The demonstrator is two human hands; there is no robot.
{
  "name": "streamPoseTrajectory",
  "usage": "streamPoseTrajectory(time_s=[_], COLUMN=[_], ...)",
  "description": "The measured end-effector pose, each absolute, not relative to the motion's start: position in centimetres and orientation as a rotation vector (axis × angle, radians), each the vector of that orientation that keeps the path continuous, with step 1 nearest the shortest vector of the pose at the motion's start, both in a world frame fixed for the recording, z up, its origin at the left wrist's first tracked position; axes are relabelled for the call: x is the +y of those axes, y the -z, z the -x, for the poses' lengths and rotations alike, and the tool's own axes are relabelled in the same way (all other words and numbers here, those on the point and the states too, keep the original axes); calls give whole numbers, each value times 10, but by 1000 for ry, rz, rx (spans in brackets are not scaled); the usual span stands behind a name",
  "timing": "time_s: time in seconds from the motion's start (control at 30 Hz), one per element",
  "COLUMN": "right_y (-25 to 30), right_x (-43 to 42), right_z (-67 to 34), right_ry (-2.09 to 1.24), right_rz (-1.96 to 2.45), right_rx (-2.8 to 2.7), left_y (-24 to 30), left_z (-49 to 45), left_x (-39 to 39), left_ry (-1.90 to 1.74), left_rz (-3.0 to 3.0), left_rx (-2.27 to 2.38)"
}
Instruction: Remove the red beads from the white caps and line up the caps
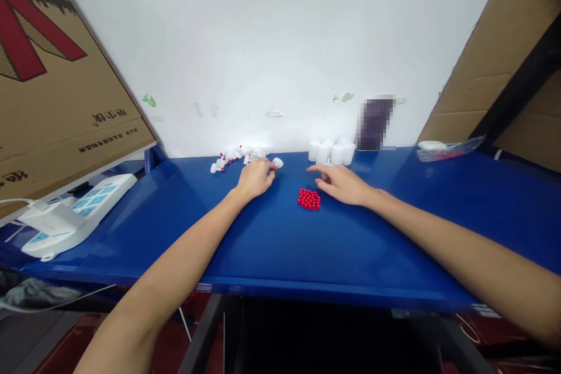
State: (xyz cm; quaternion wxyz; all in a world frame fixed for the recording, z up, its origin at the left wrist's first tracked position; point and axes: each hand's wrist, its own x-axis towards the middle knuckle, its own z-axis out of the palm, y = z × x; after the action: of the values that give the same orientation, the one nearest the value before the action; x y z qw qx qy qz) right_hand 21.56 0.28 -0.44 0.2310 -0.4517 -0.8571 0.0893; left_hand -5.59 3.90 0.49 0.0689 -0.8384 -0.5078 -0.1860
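My left hand (256,179) is over the blue table, its fingers closed at the edge of a small white cap (277,162) that sits tilted at the fingertips. Behind that hand lies a loose pile of white caps (258,153), with small red pieces (225,159) mixed in on its left. My right hand (344,183) holds nothing; its index finger points left and the thumb is apart below it. Just left of it, small red cylinders (309,199) stand in a tight cluster. White round containers (336,153) stand by the wall behind my right hand.
A white power strip (103,198) with a plugged-in adapter (56,219) lies at the table's left. At the back right is a clear plastic bag (451,150) with red pieces inside. Cardboard sheets (65,87) flank the white wall (280,41). The table's front edge (328,292) runs below my arms.
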Motion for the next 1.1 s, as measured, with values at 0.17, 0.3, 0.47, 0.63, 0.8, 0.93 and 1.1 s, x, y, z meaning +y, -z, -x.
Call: streamPoseTrajectory(time_s=[0.17,0.3,0.47,0.63,0.8,0.93,1.1], right_y=[3,-4,-7,-6,-9,-10,-10], right_x=[-3,-10,-14,-14,-16,-16,-18], right_z=[-211,-204,-199,-199,-198,-197,-194], right_ry=[-263,-170,-129,-66,-50,28,103], right_rz=[1118,1005,907,951,998,1015,1056], right_rx=[-2271,-2262,-2281,-2269,-2296,-2315,-2303], left_y=[-8,-10,-8,-5,-9,-12,-13], left_z=[33,23,20,21,19,18,18], left_x=[18,5,2,5,2,-2,-3], left_ry=[759,798,945,1088,1060,912,795], left_rz=[2709,2732,2707,2679,2673,2670,2699], left_rx=[-1070,-871,-787,-762,-845,-953,-958])
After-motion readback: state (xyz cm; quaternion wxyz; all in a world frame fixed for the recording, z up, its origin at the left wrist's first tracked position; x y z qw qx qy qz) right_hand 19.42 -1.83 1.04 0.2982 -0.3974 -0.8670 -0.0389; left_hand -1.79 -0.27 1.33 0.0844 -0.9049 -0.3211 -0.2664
